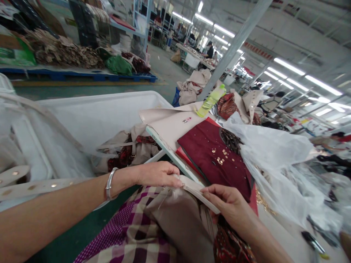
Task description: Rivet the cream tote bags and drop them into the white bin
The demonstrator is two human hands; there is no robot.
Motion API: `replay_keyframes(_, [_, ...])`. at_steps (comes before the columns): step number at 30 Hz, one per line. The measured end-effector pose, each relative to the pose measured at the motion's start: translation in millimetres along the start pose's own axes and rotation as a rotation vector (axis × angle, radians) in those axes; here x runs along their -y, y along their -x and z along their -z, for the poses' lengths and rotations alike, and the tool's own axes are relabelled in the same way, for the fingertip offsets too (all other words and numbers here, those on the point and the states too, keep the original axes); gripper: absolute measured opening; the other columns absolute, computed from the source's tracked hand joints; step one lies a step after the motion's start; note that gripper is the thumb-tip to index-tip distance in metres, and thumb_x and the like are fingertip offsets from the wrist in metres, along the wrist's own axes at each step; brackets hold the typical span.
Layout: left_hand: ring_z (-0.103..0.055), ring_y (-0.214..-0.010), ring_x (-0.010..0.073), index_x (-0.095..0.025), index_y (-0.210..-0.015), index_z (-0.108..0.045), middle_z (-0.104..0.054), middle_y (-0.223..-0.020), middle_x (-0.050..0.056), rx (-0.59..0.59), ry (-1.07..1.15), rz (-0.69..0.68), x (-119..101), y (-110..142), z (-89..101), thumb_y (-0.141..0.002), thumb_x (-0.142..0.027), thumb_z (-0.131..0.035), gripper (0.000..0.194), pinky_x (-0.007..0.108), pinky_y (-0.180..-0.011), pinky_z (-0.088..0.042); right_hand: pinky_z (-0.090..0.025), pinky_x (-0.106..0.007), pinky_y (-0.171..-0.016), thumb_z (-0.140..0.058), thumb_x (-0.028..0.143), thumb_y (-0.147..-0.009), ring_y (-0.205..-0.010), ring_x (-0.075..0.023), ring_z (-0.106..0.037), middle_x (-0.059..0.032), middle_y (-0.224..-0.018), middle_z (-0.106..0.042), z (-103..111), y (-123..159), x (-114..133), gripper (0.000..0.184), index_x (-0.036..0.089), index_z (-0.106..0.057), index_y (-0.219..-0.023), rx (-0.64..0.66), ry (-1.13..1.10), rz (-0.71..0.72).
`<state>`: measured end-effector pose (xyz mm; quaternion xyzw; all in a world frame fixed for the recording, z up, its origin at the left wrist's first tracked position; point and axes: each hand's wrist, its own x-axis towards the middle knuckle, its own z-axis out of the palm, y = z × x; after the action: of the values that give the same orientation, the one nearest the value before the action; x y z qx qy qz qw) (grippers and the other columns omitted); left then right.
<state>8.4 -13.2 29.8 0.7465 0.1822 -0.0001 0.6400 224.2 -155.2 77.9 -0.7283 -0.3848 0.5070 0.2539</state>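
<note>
My left hand (157, 174), a silver bangle at its wrist, is closed on one end of a beige strap (195, 191) at the table's near edge. My right hand (229, 205) pinches the same strap a little further along, fingers curled over it. The strap belongs to a taupe bag piece (181, 223) lying in my lap over a purple checked cloth (131, 233). Just beyond my hands a dark red suede panel (214, 153) with small gold rivets lies on the table.
A large white bin (90, 113) to the left holds beige and red bag parts (128, 149). Clear plastic bags (274, 153) cover the table's right side. A yellow-green bottle (211, 100) lies further back. Pallets of material line the far left; a person works at a distant table.
</note>
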Motion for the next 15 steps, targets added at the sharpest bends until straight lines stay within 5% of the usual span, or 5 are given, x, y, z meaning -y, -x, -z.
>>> replay_keyframes(8, [-0.033,-0.062,0.0111,-0.015,-0.077,-0.052,-0.039,-0.068,-0.002,-0.022,0.080,0.022,6,-1,-3.4,-0.079,-0.052,-0.057,0.037,0.024,-0.056,-0.025,-0.034,-0.019,-0.042,-0.074,0.083,-0.060,-0.041,-0.0082,-0.046,0.0010,-0.050,-0.054,9,6,-10,0.073,0.013,-0.072,-0.081,0.010,0.003,-0.011])
replay_keyframes(15, [-0.032,-0.063,0.0101,-0.015,-0.077,-0.050,-0.038,-0.068,-0.004,-0.060,0.149,0.014,15,-3,-1.8,-0.082,-0.058,-0.060,0.045,0.024,-0.056,-0.024,-0.042,-0.022,-0.048,-0.077,0.066,-0.061,-0.048,-0.0101,-0.050,0.0012,-0.056,-0.056,53,7,-40,0.054,0.015,-0.071,-0.077,0.030,0.021,-0.127])
